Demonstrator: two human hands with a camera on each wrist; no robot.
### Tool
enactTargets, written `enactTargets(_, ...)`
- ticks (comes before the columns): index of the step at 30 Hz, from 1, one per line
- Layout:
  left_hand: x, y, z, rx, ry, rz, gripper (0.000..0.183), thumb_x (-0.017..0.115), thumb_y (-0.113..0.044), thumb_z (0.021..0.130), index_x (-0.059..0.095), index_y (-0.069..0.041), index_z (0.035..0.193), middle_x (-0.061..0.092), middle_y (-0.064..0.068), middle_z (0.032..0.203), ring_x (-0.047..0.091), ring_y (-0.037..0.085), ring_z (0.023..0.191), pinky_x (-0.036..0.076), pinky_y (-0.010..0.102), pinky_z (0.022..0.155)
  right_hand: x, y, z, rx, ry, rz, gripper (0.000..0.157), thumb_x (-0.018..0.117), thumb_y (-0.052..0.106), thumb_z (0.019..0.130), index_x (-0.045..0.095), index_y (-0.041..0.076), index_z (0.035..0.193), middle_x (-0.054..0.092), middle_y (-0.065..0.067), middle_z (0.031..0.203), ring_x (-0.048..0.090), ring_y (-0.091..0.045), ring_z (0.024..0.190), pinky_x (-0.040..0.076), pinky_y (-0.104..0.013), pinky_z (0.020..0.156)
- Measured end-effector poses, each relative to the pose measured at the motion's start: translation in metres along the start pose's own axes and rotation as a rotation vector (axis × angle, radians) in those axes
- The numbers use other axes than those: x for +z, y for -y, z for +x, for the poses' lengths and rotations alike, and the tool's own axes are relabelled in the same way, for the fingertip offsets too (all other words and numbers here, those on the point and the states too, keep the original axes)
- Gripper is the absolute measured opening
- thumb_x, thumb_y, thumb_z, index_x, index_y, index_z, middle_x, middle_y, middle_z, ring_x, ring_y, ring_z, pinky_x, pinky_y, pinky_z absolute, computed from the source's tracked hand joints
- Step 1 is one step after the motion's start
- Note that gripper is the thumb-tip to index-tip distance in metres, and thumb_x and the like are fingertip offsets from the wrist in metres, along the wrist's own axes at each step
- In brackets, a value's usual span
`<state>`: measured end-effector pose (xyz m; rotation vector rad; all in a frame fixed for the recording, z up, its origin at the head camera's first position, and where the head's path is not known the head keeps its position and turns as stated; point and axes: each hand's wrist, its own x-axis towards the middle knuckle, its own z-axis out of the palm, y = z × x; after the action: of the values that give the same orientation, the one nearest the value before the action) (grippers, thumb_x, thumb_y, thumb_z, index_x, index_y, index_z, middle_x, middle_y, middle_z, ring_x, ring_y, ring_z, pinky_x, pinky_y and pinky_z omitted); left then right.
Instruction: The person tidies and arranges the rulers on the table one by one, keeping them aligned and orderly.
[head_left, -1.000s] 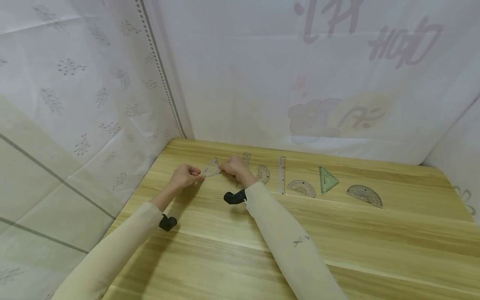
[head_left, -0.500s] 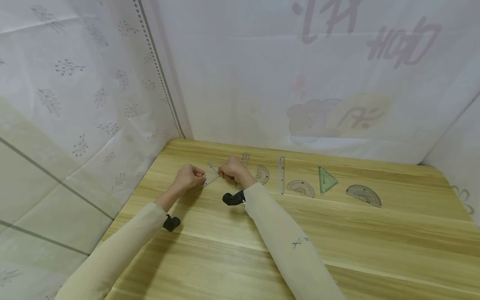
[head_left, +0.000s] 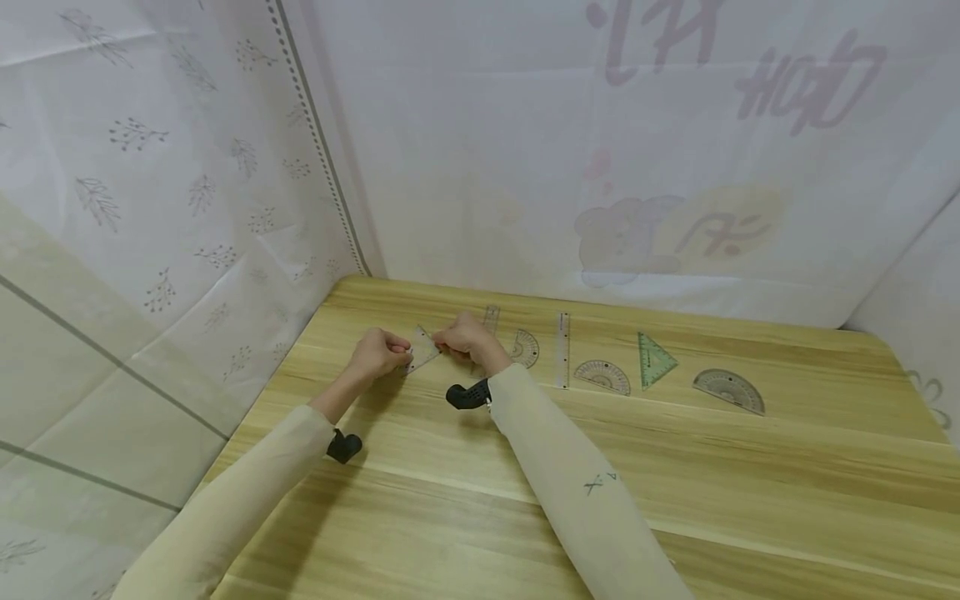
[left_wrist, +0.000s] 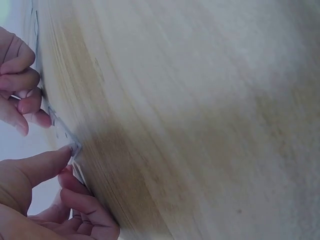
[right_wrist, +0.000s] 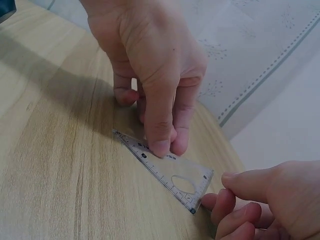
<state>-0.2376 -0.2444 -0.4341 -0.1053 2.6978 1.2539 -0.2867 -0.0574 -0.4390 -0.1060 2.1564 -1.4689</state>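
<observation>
From here I see the clear triangle (head_left: pixel 422 352), well left of the green triangle (head_left: pixel 655 362), newly turned in the left hand's (head_left: pixel 378 353) pinch, the right hand (head_left: pixel 467 335) at its corner, grip unclear, so its angle is probably being adjusted.

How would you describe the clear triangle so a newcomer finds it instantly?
On the wooden table, look towards the far left corner. There, the left grip pinches the clear triangle. Only it is both three-sided and colourless, unlike the green triangle.
</observation>
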Motion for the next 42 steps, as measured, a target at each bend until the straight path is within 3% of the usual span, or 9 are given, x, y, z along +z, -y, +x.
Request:
enactTargets(7,0.002,-0.001,0.000,-0.006,0.009,-0.057,0.022,0.068,0.008,0.091,0.067,0.016,0.112,0.066,0.009,0.085,0.056,0.010,0.071,0.045,0.016,0.059,0.001,-0.001,0.003,0.017,0.005,0.036,0.035,0.063,0.016,0.102,0.066,-0.001,0.072,0.039,0.000,0.049,0.028,-0.009,0.038,0.025,-0.025,0.040)
enactTargets(18,0.001,-0.002,0.000,-0.012,0.014,-0.010,0.022,0.069,0.003,0.092,0.068,0.013,0.112,0.065,0.008,0.088,0.056,0.016,0.078,0.045,0.019,0.064,0.002,-0.001,0.001,-0.006,-0.004,0.033,0.034,0.063,0.016,0.103,0.067,-0.003,0.075,0.041,0.000,0.050,0.030,-0.010,0.039,0.027,-0.026,0.042)
enactTargets(30,0.003,-0.002,-0.001,-0.012,0.038,-0.052,0.022,0.068,0.004,0.094,0.066,0.016,0.112,0.065,0.011,0.090,0.057,0.015,0.077,0.047,0.018,0.064,0.008,0.000,0.004,-0.027,-0.019,-0.021,0.036,0.064,0.015,0.101,0.066,-0.002,0.069,0.037,0.001,0.047,0.028,-0.010,0.038,0.025,-0.025,0.041)
enactTargets(35,-0.003,0.001,-0.003,0.013,0.050,0.005,0.024,0.071,-0.003,0.093,0.066,0.012,0.111,0.063,0.011,0.092,0.056,0.019,0.082,0.047,0.024,0.069,0.009,-0.001,0.007,-0.050,-0.054,-0.066,0.039,0.066,0.018,0.100,0.059,0.003,0.064,0.033,0.003,0.046,0.027,-0.010,0.039,0.024,-0.025,0.041)
enactTargets(38,-0.008,0.003,-0.005,0.023,0.066,0.039,0.028,0.077,-0.006,0.090,0.066,0.009,0.111,0.062,0.010,0.093,0.055,0.021,0.084,0.046,0.028,0.072,0.007,-0.002,0.008,-0.073,-0.039,-0.079,0.028,0.068,0.018,0.098,0.068,0.002,0.076,0.038,0.002,0.049,0.030,-0.010,0.041,0.027,-0.026,0.042)
enactTargets(40,-0.011,0.004,-0.006,0.031,0.092,0.041,0.033,0.080,-0.006,0.088,0.065,0.009,0.113,0.061,0.011,0.094,0.055,0.023,0.085,0.046,0.030,0.074,0.005,-0.002,0.008,-0.092,-0.020,-0.098,0.016,0.068,0.016,0.098,0.072,0.001,0.093,0.045,-0.001,0.056,0.031,-0.009,0.041,0.030,-0.026,0.044)
enactTargets(42,-0.011,0.006,-0.006,0.034,0.110,0.040,0.037,0.083,-0.006,0.085,0.064,0.008,0.114,0.061,0.011,0.096,0.055,0.023,0.087,0.046,0.030,0.075,0.003,-0.001,0.008,-0.109,0.000,-0.096,0.022,0.069,0.013,0.097,0.071,0.001,0.115,0.059,-0.004,0.074,0.033,-0.010,0.044,0.033,-0.026,0.046)
